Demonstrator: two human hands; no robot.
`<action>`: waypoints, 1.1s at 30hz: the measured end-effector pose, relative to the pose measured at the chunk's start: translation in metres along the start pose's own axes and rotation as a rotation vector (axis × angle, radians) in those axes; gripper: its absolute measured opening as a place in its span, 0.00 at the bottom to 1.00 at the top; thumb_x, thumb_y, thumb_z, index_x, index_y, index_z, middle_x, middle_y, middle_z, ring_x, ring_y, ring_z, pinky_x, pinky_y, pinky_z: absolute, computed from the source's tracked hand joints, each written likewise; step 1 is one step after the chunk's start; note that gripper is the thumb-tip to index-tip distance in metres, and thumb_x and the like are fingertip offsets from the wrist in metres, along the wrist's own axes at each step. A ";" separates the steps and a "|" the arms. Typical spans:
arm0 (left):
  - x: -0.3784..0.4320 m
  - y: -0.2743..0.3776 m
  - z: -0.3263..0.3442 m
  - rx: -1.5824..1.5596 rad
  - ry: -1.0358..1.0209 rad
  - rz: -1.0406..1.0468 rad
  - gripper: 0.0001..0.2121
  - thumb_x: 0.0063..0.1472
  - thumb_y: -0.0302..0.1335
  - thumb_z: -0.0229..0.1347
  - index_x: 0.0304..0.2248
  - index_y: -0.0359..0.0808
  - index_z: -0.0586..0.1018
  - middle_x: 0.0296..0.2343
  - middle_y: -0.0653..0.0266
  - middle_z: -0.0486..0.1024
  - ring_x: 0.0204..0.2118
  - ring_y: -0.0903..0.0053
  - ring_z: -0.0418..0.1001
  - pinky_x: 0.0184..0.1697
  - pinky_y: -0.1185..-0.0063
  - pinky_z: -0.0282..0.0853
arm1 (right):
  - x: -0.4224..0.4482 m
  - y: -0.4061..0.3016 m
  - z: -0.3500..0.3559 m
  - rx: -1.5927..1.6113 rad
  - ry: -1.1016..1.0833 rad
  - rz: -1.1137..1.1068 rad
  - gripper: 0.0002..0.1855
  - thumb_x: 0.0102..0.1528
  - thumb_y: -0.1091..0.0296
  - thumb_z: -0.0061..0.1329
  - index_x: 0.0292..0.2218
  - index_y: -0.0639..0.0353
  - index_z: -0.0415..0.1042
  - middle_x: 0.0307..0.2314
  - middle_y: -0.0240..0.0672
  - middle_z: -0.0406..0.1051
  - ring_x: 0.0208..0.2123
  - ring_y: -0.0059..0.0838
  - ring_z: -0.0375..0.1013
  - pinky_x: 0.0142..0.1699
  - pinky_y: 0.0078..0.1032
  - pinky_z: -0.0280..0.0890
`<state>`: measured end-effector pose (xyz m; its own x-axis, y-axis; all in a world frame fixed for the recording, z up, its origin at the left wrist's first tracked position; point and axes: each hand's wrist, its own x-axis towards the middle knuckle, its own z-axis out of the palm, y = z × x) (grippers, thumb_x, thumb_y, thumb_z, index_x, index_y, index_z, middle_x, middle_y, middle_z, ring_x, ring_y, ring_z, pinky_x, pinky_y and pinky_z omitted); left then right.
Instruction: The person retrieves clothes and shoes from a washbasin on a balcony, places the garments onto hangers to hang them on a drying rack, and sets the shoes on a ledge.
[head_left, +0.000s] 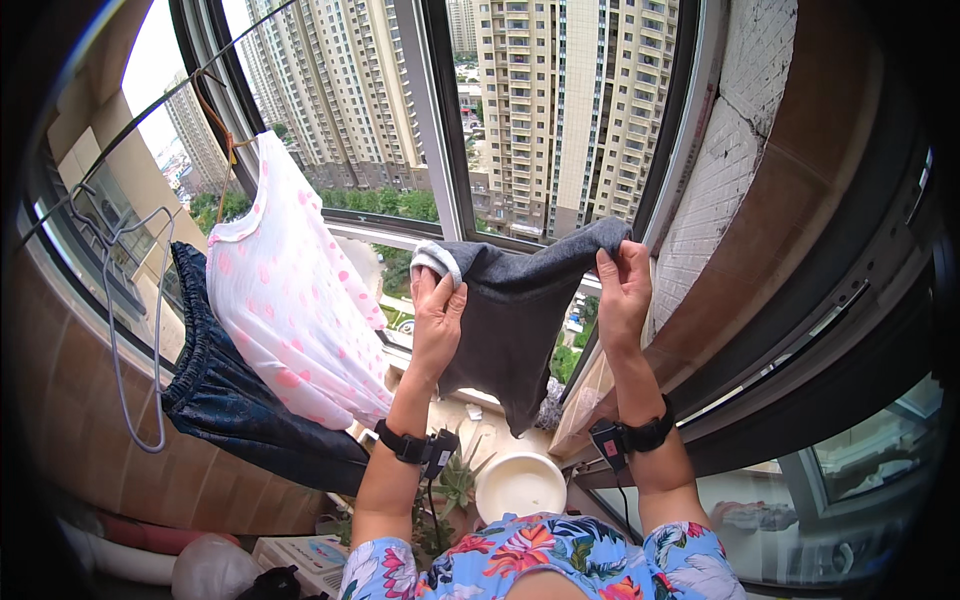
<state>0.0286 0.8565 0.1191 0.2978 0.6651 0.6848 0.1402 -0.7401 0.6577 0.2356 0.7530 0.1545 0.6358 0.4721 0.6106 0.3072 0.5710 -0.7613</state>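
A dark grey garment (506, 322) hangs stretched between my two hands in front of the window. My left hand (439, 315) grips its rolled, light-coloured edge. At the opposite upper corner, my right hand (626, 289) pinches the cloth between thumb and fingers. To the left, a white top with pink spots (292, 292) hangs on a brown hanger (214, 112) from a line. Dark, shiny trousers or a skirt with a gathered waistband (247, 420) hang beside it. A bare grey hanger (111, 315) hangs at the far left.
A thin line (142, 112) crosses the upper left. Below my hands stand a white basin (521, 487) and potted plants (455, 480). A box (300, 559) and a plastic bag (212, 570) lie at lower left. Window frames (442, 127) stand ahead; a rough wall (724, 165) is at right.
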 end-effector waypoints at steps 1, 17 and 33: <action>0.013 0.002 0.007 -0.052 0.040 0.034 0.14 0.60 0.29 0.49 0.44 0.30 0.72 0.54 0.49 0.55 0.60 0.54 0.43 0.60 0.69 0.36 | 0.012 0.001 0.009 0.041 0.031 -0.056 0.04 0.56 0.76 0.44 0.33 0.59 0.61 0.29 0.25 0.63 0.32 0.12 0.62 0.40 0.11 0.60; 0.119 -0.109 0.110 0.047 -0.460 -0.280 0.37 0.56 0.30 0.53 0.59 0.35 0.44 0.49 0.43 0.63 0.51 0.58 0.64 0.54 0.74 0.58 | 0.082 0.141 0.018 -0.658 -0.089 0.094 0.31 0.46 0.72 0.50 0.52 0.63 0.59 0.57 0.50 0.45 0.59 0.44 0.46 0.61 0.33 0.45; -0.065 -0.153 0.069 -0.248 0.177 -0.733 0.27 0.51 0.26 0.59 0.49 0.28 0.62 0.45 0.54 0.64 0.30 0.77 0.72 0.27 0.82 0.69 | -0.141 0.138 -0.027 -0.063 0.354 0.591 0.29 0.51 0.69 0.51 0.51 0.66 0.56 0.31 0.34 0.70 0.30 0.18 0.68 0.36 0.17 0.64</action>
<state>0.0526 0.9194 -0.0473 0.0539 0.9956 0.0760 0.0218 -0.0772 0.9968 0.2076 0.7470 -0.0424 0.8985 0.4388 -0.0107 -0.1287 0.2400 -0.9622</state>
